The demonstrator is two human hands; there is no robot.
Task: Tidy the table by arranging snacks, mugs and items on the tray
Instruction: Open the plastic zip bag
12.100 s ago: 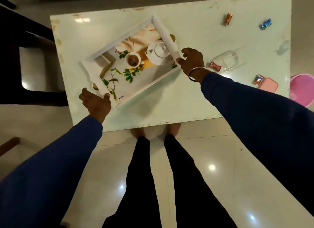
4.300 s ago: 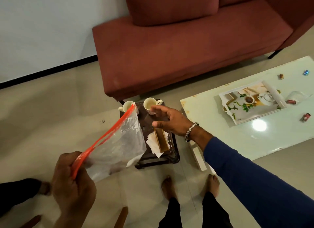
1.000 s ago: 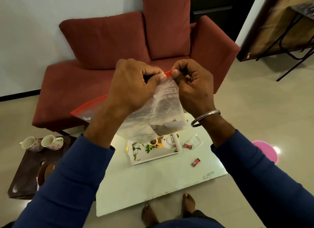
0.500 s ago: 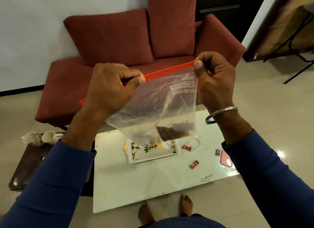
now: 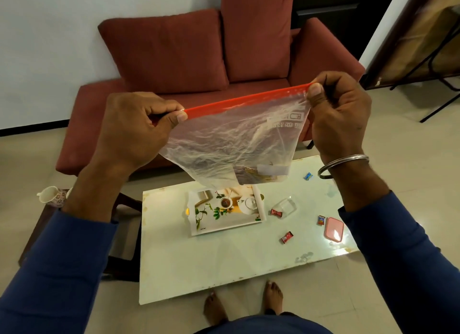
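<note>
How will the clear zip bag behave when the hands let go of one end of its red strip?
The zip bag probably flops: its film is wrinkled and hangs slack between the left hand and right hand. It seems light, nearly empty. Dark contents in the low corner would likely swing that corner down.

A home living room: red sofa (image 5: 199,67), low table (image 5: 224,254), tiled floor (image 5: 398,139).
</note>
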